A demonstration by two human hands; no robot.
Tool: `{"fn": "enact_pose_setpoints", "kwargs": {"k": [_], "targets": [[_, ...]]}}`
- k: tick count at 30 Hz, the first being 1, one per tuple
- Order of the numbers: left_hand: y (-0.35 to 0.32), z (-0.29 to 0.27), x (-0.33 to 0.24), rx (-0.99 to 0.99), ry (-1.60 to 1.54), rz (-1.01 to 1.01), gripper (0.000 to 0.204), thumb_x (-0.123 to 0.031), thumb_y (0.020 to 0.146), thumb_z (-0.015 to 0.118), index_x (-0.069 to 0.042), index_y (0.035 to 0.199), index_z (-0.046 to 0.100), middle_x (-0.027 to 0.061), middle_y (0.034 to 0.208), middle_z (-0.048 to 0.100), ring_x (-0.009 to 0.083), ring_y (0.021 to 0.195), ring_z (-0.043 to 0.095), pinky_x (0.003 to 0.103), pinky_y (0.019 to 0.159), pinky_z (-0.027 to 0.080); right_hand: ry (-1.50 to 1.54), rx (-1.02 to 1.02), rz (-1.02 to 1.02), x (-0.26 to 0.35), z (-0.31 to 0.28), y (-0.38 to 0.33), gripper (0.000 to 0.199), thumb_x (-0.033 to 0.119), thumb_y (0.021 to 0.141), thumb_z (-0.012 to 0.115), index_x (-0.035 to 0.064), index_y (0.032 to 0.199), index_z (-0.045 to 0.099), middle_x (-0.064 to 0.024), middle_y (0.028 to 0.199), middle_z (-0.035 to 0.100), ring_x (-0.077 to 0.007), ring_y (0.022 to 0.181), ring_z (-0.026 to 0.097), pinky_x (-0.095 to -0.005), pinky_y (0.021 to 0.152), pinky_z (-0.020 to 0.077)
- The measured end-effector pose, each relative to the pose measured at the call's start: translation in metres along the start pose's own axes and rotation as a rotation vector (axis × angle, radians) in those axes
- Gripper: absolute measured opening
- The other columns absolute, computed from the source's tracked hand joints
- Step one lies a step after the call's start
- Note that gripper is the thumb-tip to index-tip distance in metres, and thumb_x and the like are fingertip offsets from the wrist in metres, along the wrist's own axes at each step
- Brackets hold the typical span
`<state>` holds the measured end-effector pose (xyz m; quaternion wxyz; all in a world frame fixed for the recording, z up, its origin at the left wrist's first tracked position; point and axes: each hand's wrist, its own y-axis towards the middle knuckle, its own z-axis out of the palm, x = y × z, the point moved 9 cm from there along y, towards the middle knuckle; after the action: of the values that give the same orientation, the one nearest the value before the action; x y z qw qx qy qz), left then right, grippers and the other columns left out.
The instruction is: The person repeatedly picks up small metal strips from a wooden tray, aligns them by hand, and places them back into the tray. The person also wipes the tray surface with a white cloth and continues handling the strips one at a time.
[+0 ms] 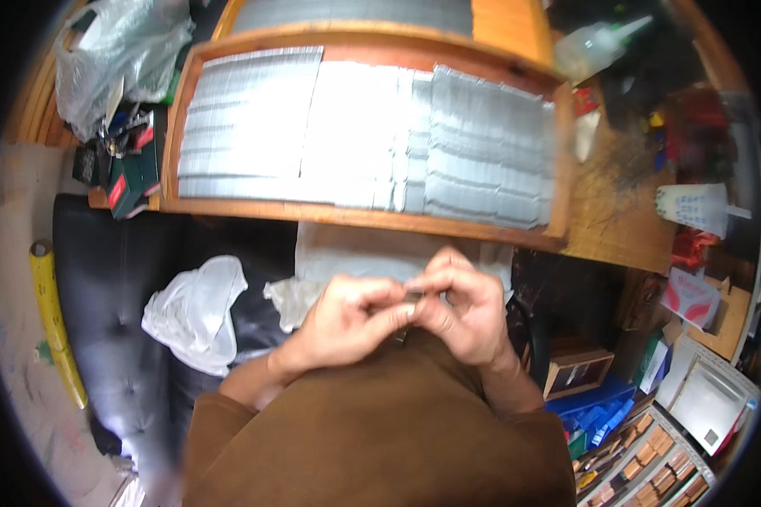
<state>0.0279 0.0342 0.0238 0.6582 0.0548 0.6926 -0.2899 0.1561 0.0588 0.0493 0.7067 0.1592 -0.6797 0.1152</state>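
Observation:
My left hand (351, 319) and my right hand (467, 311) meet in front of my brown shirt, fingertips nearly touching. Between the thumbs and forefingers they pinch a small, dark, flat piece (413, 297); most of it is hidden, so its kind cannot be told. Just beyond the hands stands a shallow wooden tray (372, 219) on the worktop. Rows of thin silvery metal strips (490, 144) lie packed in it, and glare washes out those in the middle. A pale cloth or sheet (338, 249) shows below the tray's near edge.
On the left are a white plastic bag (196, 317) on a black padded seat (123, 321), a yellow tube (55, 325) and a dark green box (135, 182). On the right are a squeeze bottle (592, 51), a cup (692, 209) and a pink-and-white box (689, 296).

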Motion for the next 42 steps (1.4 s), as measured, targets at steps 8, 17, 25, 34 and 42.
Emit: {"fn": "enact_pose_setpoints", "kwargs": {"k": [8,17,25,34,42], "targets": [[0.001,-0.003,-0.091,-0.167,0.146,0.499,0.066,0.004,0.090,0.069,0.007,0.148,0.039,0.0214,0.102,0.075,0.0234,0.099,0.074,0.030,0.084,0.056,-0.320,0.006,-0.211,0.097,-0.015,0.029,0.015,0.001,0.080,0.081,0.0015,0.094,0.074,-0.0088,0.086,0.068,-0.0220,0.077,0.067,-0.0310,0.066,0.0537],[0.032,-0.056,-0.173,-0.363,0.406,0.637,0.078,-0.015,0.085,0.081,0.007,0.147,0.039,0.0277,0.127,0.063,0.0339,0.123,0.062,0.039,0.103,0.049,-0.546,-0.246,-0.378,0.196,-0.093,0.163,0.011,0.010,0.095,0.069,0.0008,0.097,0.074,-0.0043,0.089,0.074,-0.0091,0.079,0.068,-0.0231,0.072,0.0544],[0.065,-0.057,-0.192,-0.166,0.975,0.786,0.050,-0.016,0.085,0.078,0.006,0.124,0.057,0.0197,0.114,0.064,0.0363,0.098,0.061,0.041,0.088,0.048,-0.810,-0.324,-0.023,0.062,-0.194,0.326,0.013,0.010,0.089,0.074,-0.0004,0.098,0.074,-0.0088,0.083,0.074,-0.0118,0.068,0.066,-0.0278,0.061,0.0535],[0.128,-0.047,-0.185,0.063,1.158,0.818,0.054,-0.037,0.094,0.067,0.007,0.124,0.057,0.0222,0.124,0.059,0.0363,0.110,0.055,0.044,0.097,0.046,-0.784,-0.358,0.342,-0.017,-0.206,0.346,0.017,0.018,0.084,0.075,0.0021,0.092,0.076,-0.0174,0.096,0.075,-0.0284,0.094,0.073,-0.0356,0.085,0.0551],[0.214,-0.037,-0.170,0.279,1.173,0.546,0.063,-0.052,0.099,0.053,0.008,0.119,0.057,0.0257,0.110,0.063,0.0425,0.110,0.058,0.049,0.099,0.044,-1.029,-0.430,0.439,-0.022,-0.205,0.335,0.017,0.020,0.090,0.070,0.0052,0.098,0.073,-0.0190,0.101,0.073,-0.0304,0.100,0.070,-0.0385,0.090,0.0525]]}}
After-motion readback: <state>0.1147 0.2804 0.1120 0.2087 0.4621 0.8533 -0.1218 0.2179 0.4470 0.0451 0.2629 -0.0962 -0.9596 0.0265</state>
